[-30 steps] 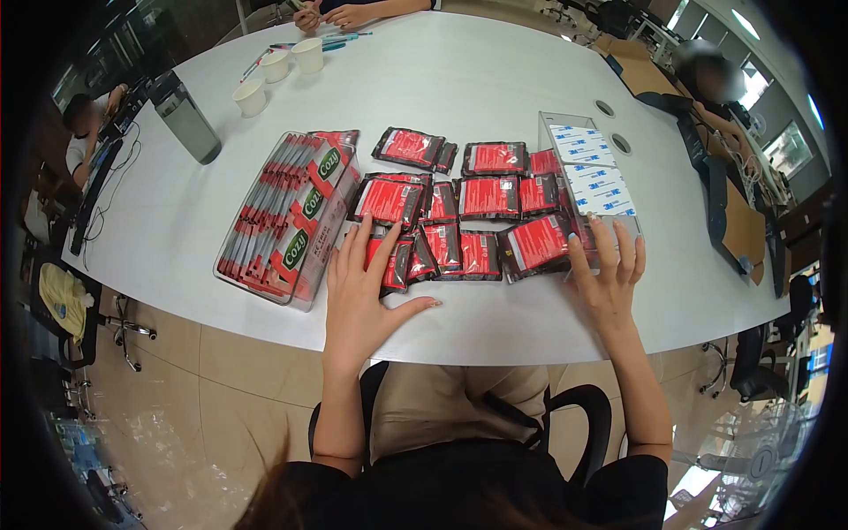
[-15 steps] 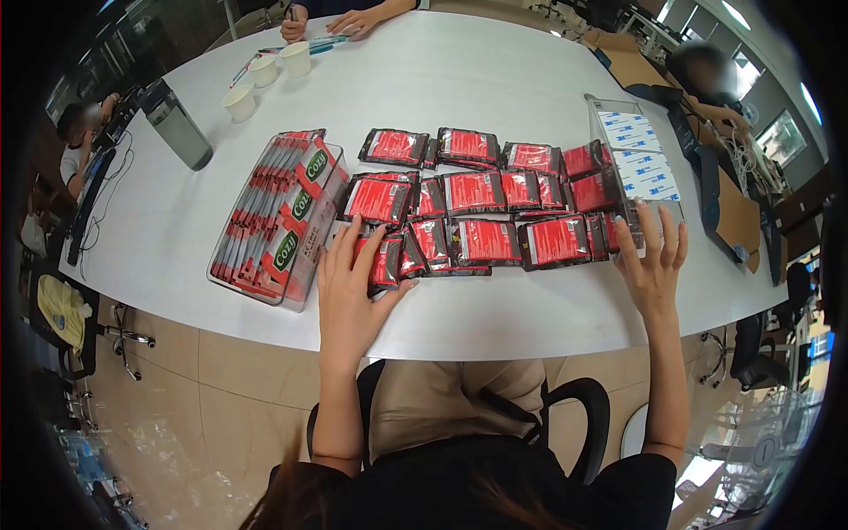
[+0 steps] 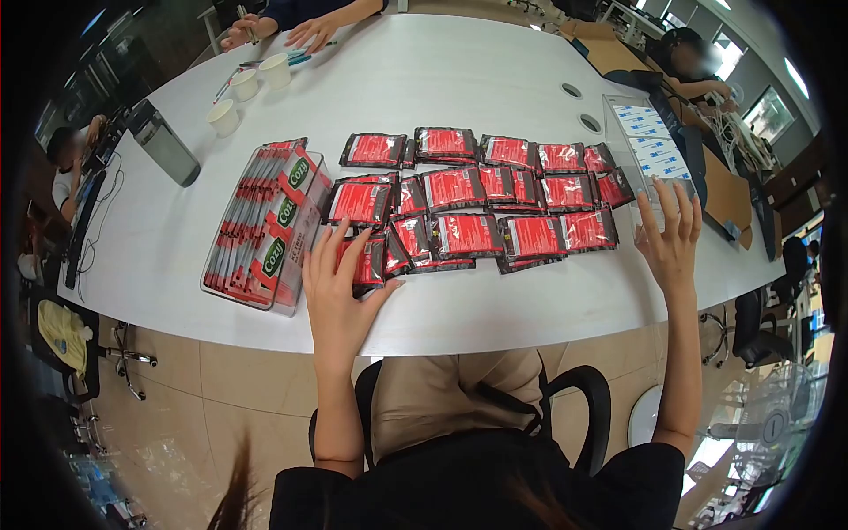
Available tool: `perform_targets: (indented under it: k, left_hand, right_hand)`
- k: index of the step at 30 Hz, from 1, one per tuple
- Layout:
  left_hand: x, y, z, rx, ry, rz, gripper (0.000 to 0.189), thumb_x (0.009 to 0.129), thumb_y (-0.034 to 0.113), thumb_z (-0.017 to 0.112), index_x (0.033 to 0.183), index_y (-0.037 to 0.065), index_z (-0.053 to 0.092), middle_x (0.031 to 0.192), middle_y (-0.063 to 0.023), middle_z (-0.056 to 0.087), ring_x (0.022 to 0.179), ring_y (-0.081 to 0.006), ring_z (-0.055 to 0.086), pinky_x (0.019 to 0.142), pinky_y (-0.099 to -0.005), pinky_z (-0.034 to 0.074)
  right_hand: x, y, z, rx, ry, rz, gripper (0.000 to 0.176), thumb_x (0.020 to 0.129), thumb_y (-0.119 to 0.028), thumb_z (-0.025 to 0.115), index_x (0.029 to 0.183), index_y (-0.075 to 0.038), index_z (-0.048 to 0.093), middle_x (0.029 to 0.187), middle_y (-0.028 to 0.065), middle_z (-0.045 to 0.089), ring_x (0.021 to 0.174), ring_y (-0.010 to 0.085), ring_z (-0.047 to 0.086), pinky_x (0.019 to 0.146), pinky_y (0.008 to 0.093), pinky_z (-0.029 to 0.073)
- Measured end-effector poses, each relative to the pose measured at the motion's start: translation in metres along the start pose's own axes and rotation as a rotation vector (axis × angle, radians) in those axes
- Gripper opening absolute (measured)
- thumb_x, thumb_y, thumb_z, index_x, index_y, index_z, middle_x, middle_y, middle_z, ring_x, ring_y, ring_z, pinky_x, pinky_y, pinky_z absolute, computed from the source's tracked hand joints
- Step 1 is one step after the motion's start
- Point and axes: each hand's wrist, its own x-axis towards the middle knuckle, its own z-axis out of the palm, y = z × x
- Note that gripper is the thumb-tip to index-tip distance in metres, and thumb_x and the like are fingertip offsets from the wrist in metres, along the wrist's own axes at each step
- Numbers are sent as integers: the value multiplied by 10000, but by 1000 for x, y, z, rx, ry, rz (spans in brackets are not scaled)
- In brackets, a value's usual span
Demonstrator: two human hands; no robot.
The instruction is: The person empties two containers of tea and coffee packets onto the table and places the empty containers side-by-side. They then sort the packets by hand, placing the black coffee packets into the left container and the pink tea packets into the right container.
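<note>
Red-and-black packets (image 3: 452,187) lie in several overlapping rows on the white table. My left hand (image 3: 334,281) rests at the front left of the rows, fingers spread over the nearest packet (image 3: 369,261) and thumb at its near side. To its left stands a clear box (image 3: 284,296) packed with upright red-and-grey sachets and "Cozy" labels (image 3: 287,211). On the right, my right hand (image 3: 671,246) has its fingers spread at the near end of a clear plastic tray (image 3: 616,132). White sheets with blue 3M print (image 3: 649,132) show in that tray.
A grey bottle (image 3: 166,146) and several white paper cups (image 3: 224,117) stand at the left. Across the table, another person's hands (image 3: 311,32) are near some pens. Opened cardboard (image 3: 726,201) lies along the right edge, beside another person. Two round table holes (image 3: 590,123) show.
The clear tray and my right hand have moved right, away from the packets. Packets at the right end and the table holes now show fully. My left hand stays by the front-left packet.
</note>
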Motion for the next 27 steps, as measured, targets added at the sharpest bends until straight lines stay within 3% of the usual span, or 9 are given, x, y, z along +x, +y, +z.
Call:
perform_targets:
  k: [5, 11, 15, 16, 19, 20, 23, 24, 27]
  left_hand:
    - [0, 0, 2, -2, -25, 8, 665, 721, 304, 816, 1312, 121, 570, 1458, -89, 455, 1364, -348, 383, 1122, -556, 254]
    - [1, 0, 2, -8, -42, 15, 657, 724, 284, 815, 1310, 116, 571, 1446, -92, 468, 1352, -344, 398, 1125, -534, 264]
    - [0, 0, 1, -20, -39, 17, 655, 710, 265, 824, 1297, 109, 580, 1429, -97, 487, 1333, -345, 419, 1111, -510, 289]
    - [0, 2, 0, -16, -23, 29, 646, 704, 260, 828, 1284, 103, 591, 1416, -99, 500, 1317, -344, 435, 1098, -501, 310]
    - [-1, 4, -4, -81, 74, 95, 621, 660, 183, 843, 1230, 71, 622, 1365, -103, 542, 1246, -319, 498, 1039, -448, 387]
    - [-3, 4, -7, -113, 117, 121, 615, 641, 147, 849, 1209, 58, 633, 1347, -105, 557, 1218, -307, 521, 1016, -425, 415]
    - [-17, 5, -17, -150, 180, 201, 599, 616, 123, 861, 1172, 47, 651, 1315, -128, 575, 1171, -303, 554, 986, -418, 442]
    - [-23, 4, -20, -97, 221, 210, 594, 603, 89, 862, 1160, 55, 659, 1272, -128, 595, 1148, -316, 566, 978, -431, 446]
    - [-55, -27, -19, 57, 507, 186, 574, 634, 99, 870, 1161, 39, 649, 1327, -134, 535, 1194, -312, 538, 982, -448, 441]
  right_hand:
    - [-13, 7, 3, 53, -33, 53, 783, 683, 4, 695, 1388, -268, 490, 1443, 20, 440, 1363, 265, 370, 1162, 470, 244]
    - [-21, 23, -3, 11, -26, 88, 818, 664, -4, 714, 1401, -261, 471, 1446, 21, 437, 1366, 267, 368, 1159, 481, 254]
    - [-27, 34, -8, 13, 6, 151, 886, 622, -33, 756, 1423, -243, 441, 1457, 30, 415, 1374, 283, 346, 1161, 503, 252]
    - [-29, 35, -10, 47, 4, 185, 980, 577, -52, 794, 1460, -174, 389, 1465, 69, 391, 1370, 314, 336, 1159, 513, 243]
    - [-37, 24, -18, 277, 50, 517, 1083, 520, -66, 826, 1485, -96, 336, 1467, 133, 369, 1356, 351, 336, 1148, 500, 252]
    - [-37, 18, -20, 312, 100, 586, 1132, 536, -84, 855, 1505, -52, 271, 1462, 178, 357, 1347, 365, 341, 1134, 481, 266]
    - [-52, 0, -13, 475, 247, 878, 1136, 589, -115, 874, 1522, -69, 227, 1463, 177, 356, 1350, 356, 344, 1121, 452, 284]
    - [-64, -3, -7, 504, 229, 984, 1138, 647, -144, 878, 1539, -97, 173, 1463, 166, 355, 1346, 359, 353, 1098, 495, 293]
    - [-79, -12, -2, 650, 260, 1350, 1129, 669, -147, 873, 1546, -140, 161, 1459, 169, 355, 1335, 374, 365, 1055, 554, 313]
